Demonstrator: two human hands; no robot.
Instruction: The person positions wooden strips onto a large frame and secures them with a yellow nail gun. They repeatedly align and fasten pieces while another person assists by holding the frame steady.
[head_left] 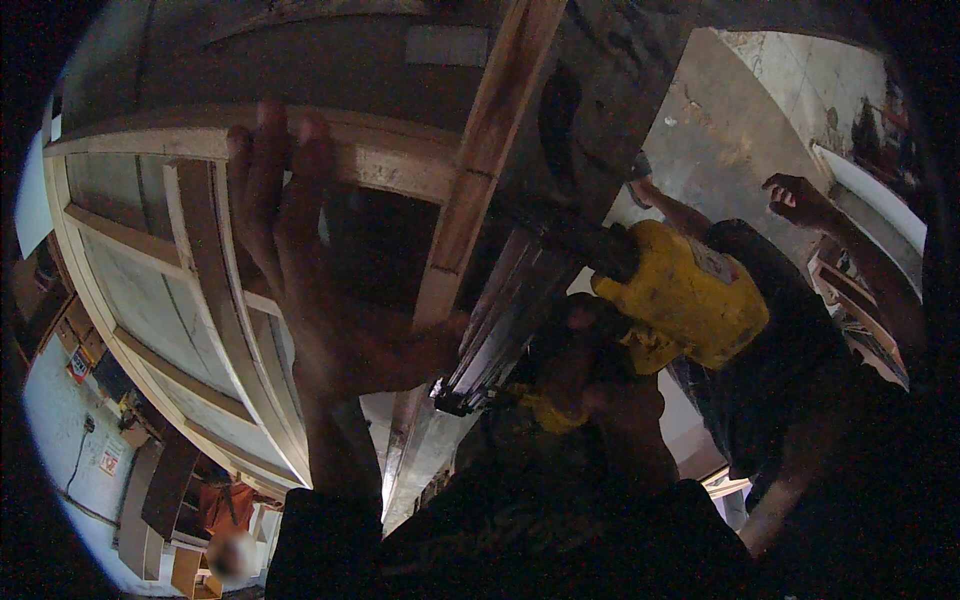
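A pale wooden frame (390, 165) with crosspieces stretches across the left half. My left hand (320, 290) lies against it with fingers extended over the top rail and the thumb stretched toward a lengthwise slat (455, 240). My right hand (585, 375) is wrapped round a nail gun with a yellow, scuffed body (695, 290). The gun's dark magazine (490, 310) points back toward me beside the slat. Its nose is in shadow near the wood, and I cannot tell whether it touches.
At the right a co-worker in dark clothes (775, 400) stands close, one hand (795, 200) raised over the floor. Pieces of wood (850, 300) lie behind that arm. Far off at the lower left is a person in orange (225, 505) near brown boards (165, 490).
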